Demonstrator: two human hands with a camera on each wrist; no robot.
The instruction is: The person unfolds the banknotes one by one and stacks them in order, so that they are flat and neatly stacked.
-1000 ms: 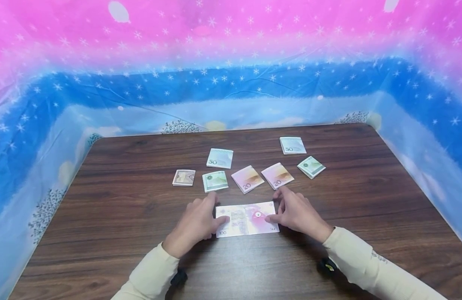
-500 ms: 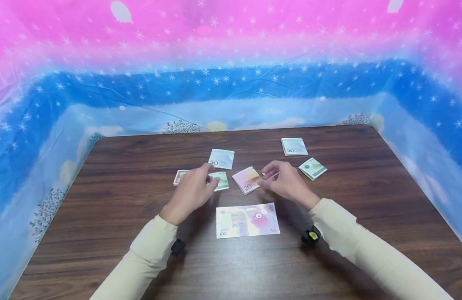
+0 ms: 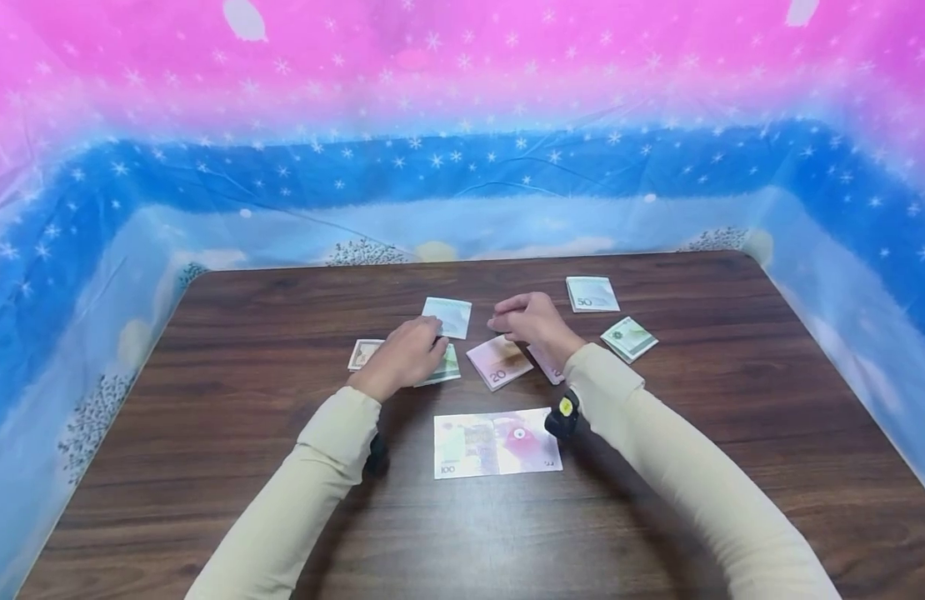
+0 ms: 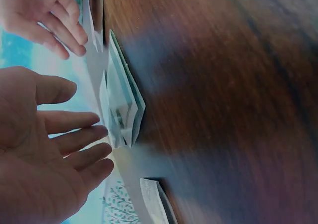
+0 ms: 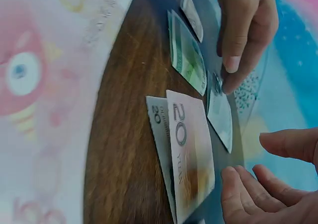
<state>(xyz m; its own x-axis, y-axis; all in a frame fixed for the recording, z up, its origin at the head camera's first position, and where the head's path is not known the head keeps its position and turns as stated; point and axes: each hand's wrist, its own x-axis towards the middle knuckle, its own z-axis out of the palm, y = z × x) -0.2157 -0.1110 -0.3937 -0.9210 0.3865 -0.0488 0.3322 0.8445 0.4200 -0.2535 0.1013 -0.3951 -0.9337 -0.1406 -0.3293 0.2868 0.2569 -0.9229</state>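
Fingers look loose on both left hand (image 3: 406, 352) and right hand (image 3: 536, 323), nothing gripped. Nearer folded 50 note (image 3: 451, 315) is by the left fingertips, can't tell if touching. Reaching over the half-covered green note (image 3: 449, 365) could knock it askew, but there's bare table (image 3: 500, 283) toward the far edge.

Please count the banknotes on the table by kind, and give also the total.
100 note: 1
50 notes: 2
20 notes: 2, one partly hidden by the right arm
Green notes: 2
Brown note: 1
Total: 8
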